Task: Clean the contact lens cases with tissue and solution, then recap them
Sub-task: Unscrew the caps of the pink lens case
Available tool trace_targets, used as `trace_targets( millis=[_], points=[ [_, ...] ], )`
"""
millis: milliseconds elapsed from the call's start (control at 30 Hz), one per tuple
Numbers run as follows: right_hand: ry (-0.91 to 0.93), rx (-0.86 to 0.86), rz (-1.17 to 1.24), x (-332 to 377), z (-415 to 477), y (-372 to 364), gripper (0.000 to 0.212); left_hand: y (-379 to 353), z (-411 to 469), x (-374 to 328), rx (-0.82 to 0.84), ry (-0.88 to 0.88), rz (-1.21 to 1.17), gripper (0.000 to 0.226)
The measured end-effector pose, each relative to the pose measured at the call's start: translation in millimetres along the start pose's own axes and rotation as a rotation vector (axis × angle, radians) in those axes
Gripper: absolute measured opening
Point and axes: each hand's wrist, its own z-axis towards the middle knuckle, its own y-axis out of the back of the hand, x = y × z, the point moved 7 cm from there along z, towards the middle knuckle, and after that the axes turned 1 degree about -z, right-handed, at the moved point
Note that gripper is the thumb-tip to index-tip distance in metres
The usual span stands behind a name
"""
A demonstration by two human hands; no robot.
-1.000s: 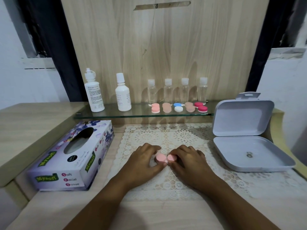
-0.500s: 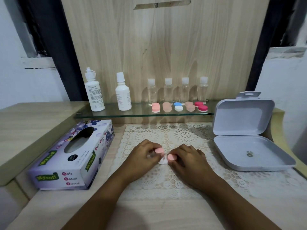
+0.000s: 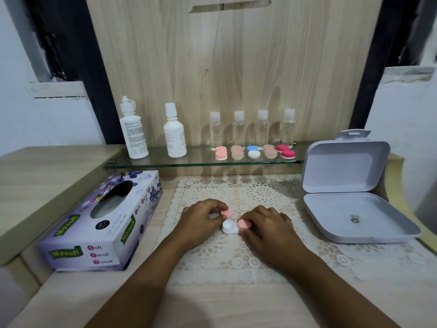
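On a lace mat [image 3: 260,192] lies a white contact lens case [image 3: 229,227], its left well uncovered. The left hand [image 3: 201,220] pinches a loose pink cap [image 3: 227,212] just above it; the right hand [image 3: 269,227] grips the other pink cap [image 3: 244,224], on the case's right side.

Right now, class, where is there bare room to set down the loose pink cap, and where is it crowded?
Free: lace mat between left hand and glass shelf; mat between right hand and grey box. Crowded: the shelf, lined with bottles and cases, and round the lens case between the hands.
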Motion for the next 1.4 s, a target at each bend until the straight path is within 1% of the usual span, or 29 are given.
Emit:
trace_targets(
  millis=[67, 167, 300, 367, 467, 600, 633, 767, 900, 1300, 1333, 1400],
  points=[
    [-0.002, 0.002, 0.000, -0.2, 0.3, -0.2, 0.036, 0.4, -1.0, -0.6, 0.011, -0.008, -0.018, 0.024],
    [-0.001, 0.000, 0.011, 0.2, -0.8, 0.2, 0.044, 5.4, -4.3, -2.7, -0.010, -0.034, -0.092, 0.027],
    [-0.001, -0.011, 0.018, -0.3, -0.2, 1.3, 0.032, 16.7, -17.8, -8.3, -0.070, -0.094, -0.077, 0.022],
    [-0.003, -0.017, 0.020, -0.4, 0.1, 1.6, 0.031, 13.7, -25.3, -10.5, -0.028, -0.116, -0.058, 0.018],
    [0.002, -0.028, 0.034, 0.3, -0.9, 1.9, 0.032, 3.1, -30.5, -9.5, 0.063, -0.104, -0.008, 0.027],
    [-0.001, -0.017, 0.022, 1.1, -1.6, 1.4, 0.044, 1.0, -30.2, -10.2, 0.050, -0.114, 0.022, 0.026],
    [-0.005, -0.015, 0.020, 1.4, -1.5, 1.5, 0.044, 1.1, -30.0, -9.8, 0.044, -0.118, 0.017, 0.025],
    [-0.041, -0.040, 0.041, 0.0, -1.6, 3.6, 0.040, 1.0, -30.0, -9.7, 0.031, -0.133, 0.012, 0.022],
    [-0.058, -0.063, 0.054, 0.2, -0.7, 6.7, 0.030, 0.4, -29.4, -11.4, 0.025, -0.162, 0.053, 0.023],
    [0.044, -0.064, 0.042, 5.3, 0.1, 7.3, 0.022, 0.4, -30.1, -15.0, -0.011, -0.211, 0.097, 0.024],
    [0.047, -0.055, 0.039, 5.7, 0.4, 6.5, 0.023, 0.4, -30.2, -15.0, -0.013, -0.212, 0.095, 0.024],
    [0.055, -0.036, 0.039, 6.9, 0.8, 5.3, 0.032, 0.7, -30.3, -15.1, -0.014, -0.215, 0.095, 0.025]
  ],
)
